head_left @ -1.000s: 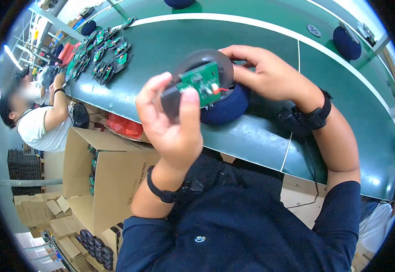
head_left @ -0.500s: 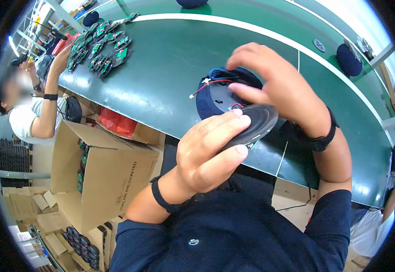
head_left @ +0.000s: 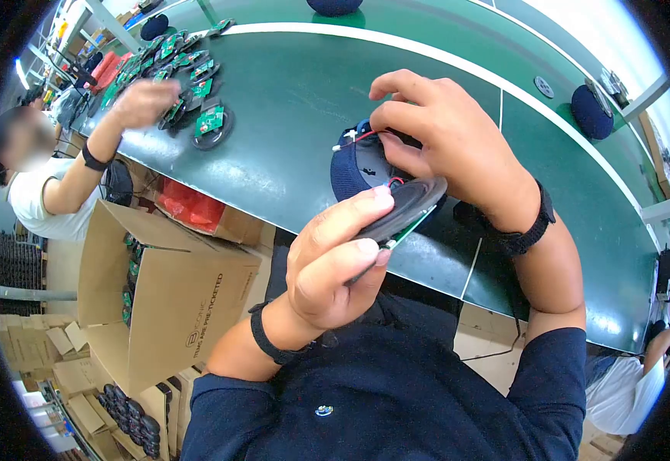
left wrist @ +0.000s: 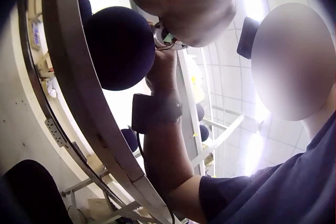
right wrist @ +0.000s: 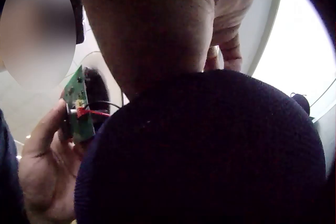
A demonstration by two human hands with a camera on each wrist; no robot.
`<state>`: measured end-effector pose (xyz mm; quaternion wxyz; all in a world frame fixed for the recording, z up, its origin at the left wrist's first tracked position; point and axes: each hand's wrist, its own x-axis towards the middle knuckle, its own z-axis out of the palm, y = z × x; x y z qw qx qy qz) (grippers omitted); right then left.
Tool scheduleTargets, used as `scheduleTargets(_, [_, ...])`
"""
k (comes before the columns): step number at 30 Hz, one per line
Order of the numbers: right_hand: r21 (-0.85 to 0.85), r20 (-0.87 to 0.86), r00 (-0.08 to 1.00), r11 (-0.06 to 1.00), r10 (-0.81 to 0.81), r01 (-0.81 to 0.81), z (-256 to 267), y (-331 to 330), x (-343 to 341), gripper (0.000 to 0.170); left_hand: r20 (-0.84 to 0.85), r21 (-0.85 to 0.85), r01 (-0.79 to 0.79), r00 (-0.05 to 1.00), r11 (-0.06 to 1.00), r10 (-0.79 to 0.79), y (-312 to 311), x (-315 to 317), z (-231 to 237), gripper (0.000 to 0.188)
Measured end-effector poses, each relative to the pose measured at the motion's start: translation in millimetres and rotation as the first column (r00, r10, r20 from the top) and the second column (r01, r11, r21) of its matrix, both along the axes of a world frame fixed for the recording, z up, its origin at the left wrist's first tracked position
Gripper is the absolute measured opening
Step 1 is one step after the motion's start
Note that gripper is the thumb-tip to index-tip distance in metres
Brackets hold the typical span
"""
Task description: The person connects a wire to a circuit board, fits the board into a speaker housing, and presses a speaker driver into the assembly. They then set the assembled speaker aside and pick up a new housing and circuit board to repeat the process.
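Note:
My left hand (head_left: 327,269) grips a black round disc (head_left: 416,201) by its edge, tilted. A green circuit board (right wrist: 75,90) is fixed to its underside, with a red-and-black lead plugged in. Just beyond it on the bench sits a navy fabric-covered round housing (head_left: 346,175), its open grey inside facing up; the right wrist view shows its rounded fabric side. Over the opening, my right hand (head_left: 458,146) pinches a thin red wire (head_left: 363,137) between thumb and forefinger. A small white connector (head_left: 337,147) hangs at the wire's free end. The palm hides part of the housing.
A heap of discs with green boards (head_left: 210,121) lies at the bench's far left, within reach of another person's hand (head_left: 147,104). An open carton (head_left: 185,307) stands below left. Another navy housing (head_left: 592,113) and a grey disc (head_left: 543,87) are at the back right.
My left hand turned the disc board-side down and brought it toward me, uncovering the housing. My right hand let go of the disc and took the red wire. The other person's hand reached the heap.

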<state>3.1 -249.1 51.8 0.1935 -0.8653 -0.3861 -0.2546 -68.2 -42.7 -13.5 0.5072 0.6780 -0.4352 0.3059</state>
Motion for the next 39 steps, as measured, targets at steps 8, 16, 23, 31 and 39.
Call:
scheduleTargets(8, [0.049,-0.027,1.0,0.999,0.0,0.001,11,-12,-7,0.01,-0.091,-0.132,-0.084,0.993,0.988,0.072,-3,2,0,0.043])
scheduleTargets(16, [0.528,-0.572,0.764,0.847,0.3,0.063,5,-20,-4,0.021,-0.636,-0.532,-0.204,0.738,0.822,-0.228,-6,32,30,0.037])
scheduleTargets(23, [0.453,-0.371,0.856,0.875,0.361,-0.173,-4,-26,5,0.013,-0.629,-0.53,-0.194,0.743,0.826,-0.23,-8,34,27,0.034])
scheduleTargets(31, [0.416,-0.346,0.897,0.902,0.274,-0.115,-8,-10,-2,0.014,-0.626,-0.525,-0.226,0.756,0.821,-0.193,-8,36,26,0.035])
scheduleTargets(39, [0.36,-0.461,0.883,0.928,0.086,0.098,-3,1,-24,0.019,-0.508,-0.416,-0.249,0.861,0.875,0.003,-9,41,14,0.035])
